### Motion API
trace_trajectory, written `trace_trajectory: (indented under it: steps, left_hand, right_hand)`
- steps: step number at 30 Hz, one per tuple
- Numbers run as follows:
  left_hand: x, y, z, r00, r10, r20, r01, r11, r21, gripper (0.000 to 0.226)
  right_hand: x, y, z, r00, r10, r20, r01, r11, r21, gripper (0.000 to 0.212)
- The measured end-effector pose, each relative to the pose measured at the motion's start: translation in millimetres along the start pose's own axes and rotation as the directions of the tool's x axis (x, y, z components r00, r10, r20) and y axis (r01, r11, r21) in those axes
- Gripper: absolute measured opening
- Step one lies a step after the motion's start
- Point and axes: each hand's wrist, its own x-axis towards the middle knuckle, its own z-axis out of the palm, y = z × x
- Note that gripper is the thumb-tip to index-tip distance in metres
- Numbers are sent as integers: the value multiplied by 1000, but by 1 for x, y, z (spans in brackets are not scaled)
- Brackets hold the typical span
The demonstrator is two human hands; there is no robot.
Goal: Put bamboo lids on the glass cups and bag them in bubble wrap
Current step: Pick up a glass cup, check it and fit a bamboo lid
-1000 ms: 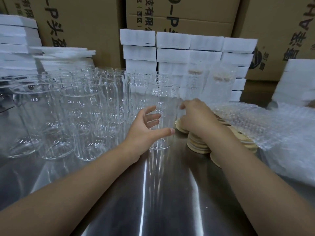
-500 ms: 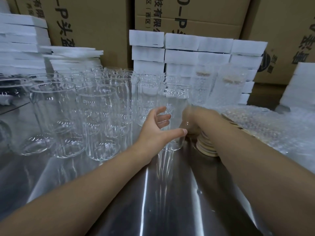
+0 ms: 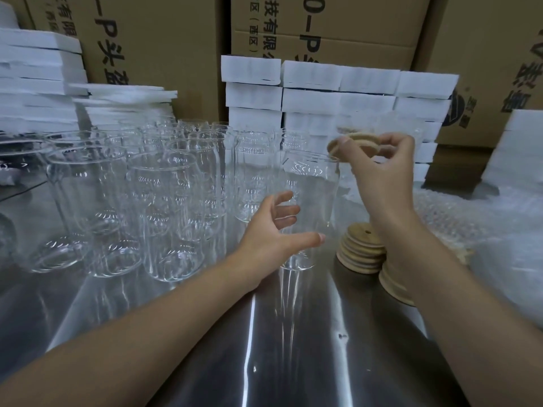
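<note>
A clear glass cup (image 3: 311, 183) stands upright on the steel table (image 3: 264, 348) in the middle of the view. My left hand (image 3: 270, 233) holds it low down, thumb in front and fingers curled behind the glass. My right hand (image 3: 382, 171) pinches a round bamboo lid (image 3: 357, 141) by its edge, tilted, just above and to the right of the cup's rim. Stacks of bamboo lids (image 3: 361, 248) sit on the table under my right forearm. Bubble wrap (image 3: 476, 227) lies heaped at the right.
Several empty glass cups (image 3: 164, 201) crowd the left half of the table. White foam blocks (image 3: 338, 86) are stacked behind, more white foam sheets (image 3: 38, 83) at the far left, and cardboard boxes (image 3: 164, 54) form the back wall. Two bagged cups (image 3: 390, 127) stand faintly by the foam.
My right hand has lifted from the lid stack, carrying one bamboo lid up to the cup's rim. My left hand has stayed around the cup.
</note>
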Motion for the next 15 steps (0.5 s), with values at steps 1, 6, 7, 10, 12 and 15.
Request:
trace_trajectory:
  steps: [1, 6, 7, 10, 12, 15]
  left_hand:
    - [0, 0, 0, 1000, -1, 8, 1, 1000, 8, 77]
    - [0, -2, 3, 999, 1, 51, -4, 999, 52, 76]
    - [0, -2, 3, 998, 3, 57, -6, 998, 56, 76]
    - [0, -3, 3, 998, 5, 69, -9, 998, 60, 82]
    - [0, -3, 3, 997, 8, 73, -12, 998, 60, 81]
    - [0, -3, 3, 997, 15, 78, -21, 997, 70, 76]
  right_hand:
    - [-6, -2, 1, 1000, -11, 3, 11, 996, 85, 43]
    - [-21, -5, 6, 986, -132, 99, 104, 962, 254, 33]
    - [-23, -5, 7, 982, -146, 123, 111, 961, 252, 31]
    - [-28, -6, 10, 957, -218, 190, 165, 952, 259, 16]
    - [-30, -4, 12, 943, -254, 216, 197, 947, 255, 12]
    - [-31, -2, 13, 935, -260, 240, 203, 950, 239, 15]
